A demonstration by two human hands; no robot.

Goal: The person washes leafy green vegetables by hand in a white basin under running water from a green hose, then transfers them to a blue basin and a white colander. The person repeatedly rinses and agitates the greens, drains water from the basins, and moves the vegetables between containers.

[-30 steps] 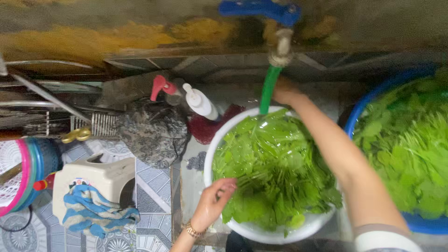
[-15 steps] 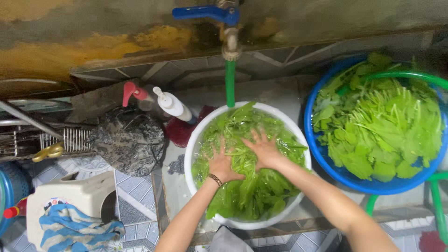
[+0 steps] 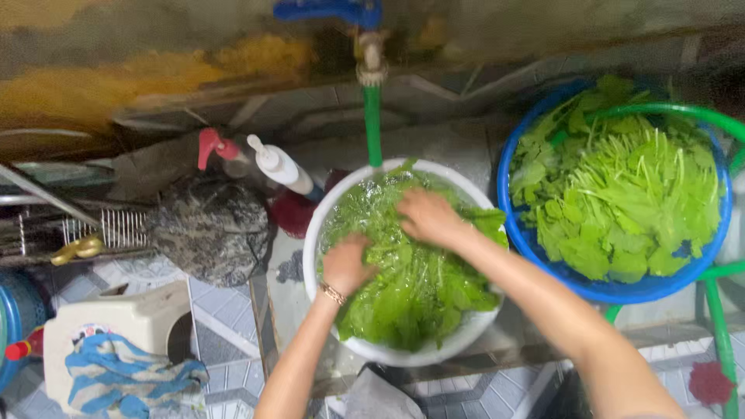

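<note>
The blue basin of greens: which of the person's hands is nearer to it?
Right. The right hand presses the leaves in the white bowl on the side towards the blue basin; the left hand lies further off, near the bowl's opposite side.

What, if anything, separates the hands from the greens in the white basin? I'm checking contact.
Nothing visible does. The left hand and right hand both press directly on the wet leafy greens inside the white basin.
</note>
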